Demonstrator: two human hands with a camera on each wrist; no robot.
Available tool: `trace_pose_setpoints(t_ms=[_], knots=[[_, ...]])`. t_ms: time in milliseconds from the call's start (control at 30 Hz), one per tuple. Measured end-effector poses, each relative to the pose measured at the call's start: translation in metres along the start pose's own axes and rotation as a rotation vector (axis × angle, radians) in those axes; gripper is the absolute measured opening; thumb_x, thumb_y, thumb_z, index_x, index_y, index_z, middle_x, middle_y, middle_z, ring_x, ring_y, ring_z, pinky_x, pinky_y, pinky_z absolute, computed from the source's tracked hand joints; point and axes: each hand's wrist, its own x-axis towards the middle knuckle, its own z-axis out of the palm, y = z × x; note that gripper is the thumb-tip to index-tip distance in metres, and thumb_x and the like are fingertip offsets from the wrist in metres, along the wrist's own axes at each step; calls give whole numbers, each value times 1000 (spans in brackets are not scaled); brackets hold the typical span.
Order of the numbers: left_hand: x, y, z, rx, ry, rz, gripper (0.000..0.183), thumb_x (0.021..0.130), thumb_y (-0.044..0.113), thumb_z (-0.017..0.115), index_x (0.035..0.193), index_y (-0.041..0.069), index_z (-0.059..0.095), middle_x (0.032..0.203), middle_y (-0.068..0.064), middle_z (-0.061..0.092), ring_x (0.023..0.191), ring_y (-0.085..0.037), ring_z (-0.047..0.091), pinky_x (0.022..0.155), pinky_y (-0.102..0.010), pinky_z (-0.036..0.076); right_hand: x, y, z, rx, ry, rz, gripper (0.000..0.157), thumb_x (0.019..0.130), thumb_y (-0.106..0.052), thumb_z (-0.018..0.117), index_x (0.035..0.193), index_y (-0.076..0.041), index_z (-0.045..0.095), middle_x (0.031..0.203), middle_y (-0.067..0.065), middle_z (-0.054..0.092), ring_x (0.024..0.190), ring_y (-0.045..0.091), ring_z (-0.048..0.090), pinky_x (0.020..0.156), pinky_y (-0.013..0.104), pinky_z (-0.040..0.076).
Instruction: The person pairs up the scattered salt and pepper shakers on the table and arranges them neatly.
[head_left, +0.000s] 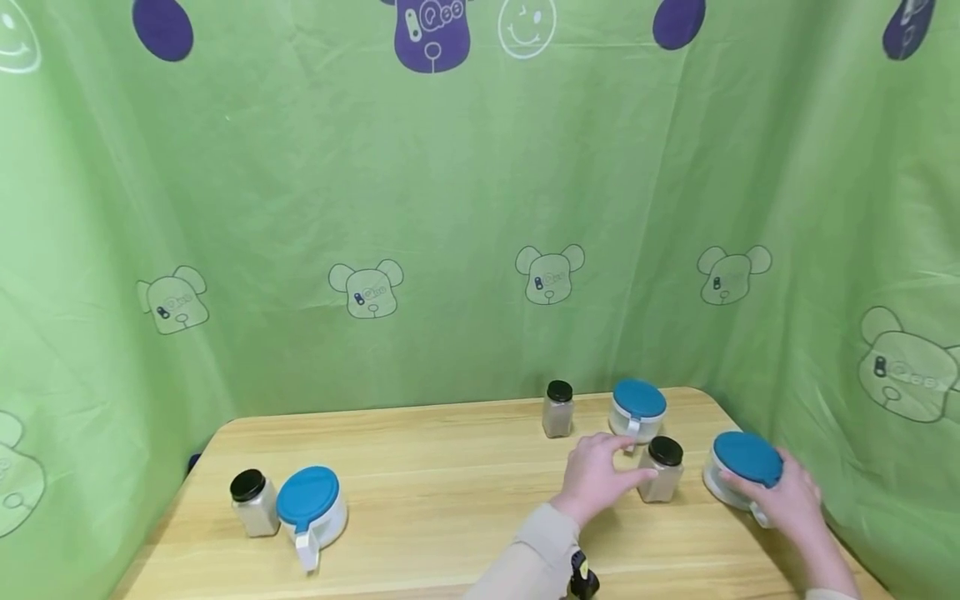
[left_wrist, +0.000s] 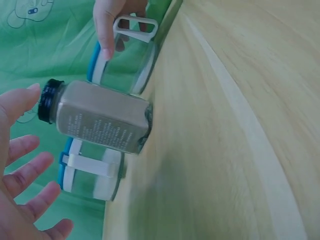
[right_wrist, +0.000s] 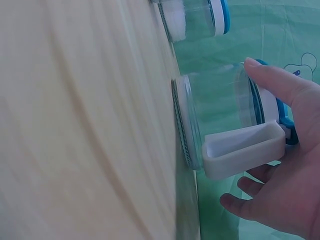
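A square glass spice jar [head_left: 660,483] with a black lid stands on the right of the table. Beside it is my left hand [head_left: 600,477], thumb and fingers spread apart; a gap shows between them and the jar in the left wrist view. Greyish contents fill this spice jar [left_wrist: 102,115]. Farther right, my right hand [head_left: 791,500] holds a round glass seasoning jar [head_left: 723,487] near its blue lid, thumb on one side and fingers on the other. Its base rests on the table, and its white handle [right_wrist: 245,150] points toward the wrist.
Behind stand another black-lidded spice jar [head_left: 557,417] and a blue-lidded seasoning jar [head_left: 630,425]. At the table's left are a further spice jar [head_left: 258,512] and seasoning jar [head_left: 330,525], side by side. A green patterned curtain [head_left: 465,192] hangs around the wooden table [head_left: 420,467].
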Motion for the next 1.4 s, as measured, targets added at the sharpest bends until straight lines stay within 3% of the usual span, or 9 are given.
trace_pose_setpoints(t_ms=[300, 633, 1100, 1400], knots=[[8, 2, 14, 11, -12, -56, 57, 74, 61, 74, 124, 34, 65, 111, 14, 68, 103, -5, 55, 89, -27, 44, 1, 3, 0, -3, -15, 16, 106, 86, -48, 67, 145, 19, 10, 135, 50, 26, 121, 66, 25, 100, 73, 17], [13, 5, 26, 84, -25, -82, 61, 71, 66, 73, 124, 37, 63, 124, 15, 64, 107, -8, 55, 90, -27, 44, 0, -1, 0, -5, -1, 35, 108, 83, -47, 71, 144, 20, 12, 134, 50, 27, 121, 65, 26, 100, 72, 19], [20, 12, 41, 172, -22, -53, 65, 69, 68, 73, 127, 42, 59, 131, 15, 60, 109, -10, 54, 89, -30, 44, 0, -3, 0, 6, -38, 111, 113, 82, -50, 72, 145, 19, 10, 137, 49, 24, 124, 64, 21, 102, 71, 19], [22, 13, 42, 243, -34, -44, 65, 70, 70, 71, 127, 41, 59, 128, 16, 60, 107, -10, 53, 87, -28, 43, 1, -1, 0, 1, -29, 134, 112, 81, -51, 73, 144, 20, 13, 137, 47, 27, 124, 63, 26, 100, 70, 24]])
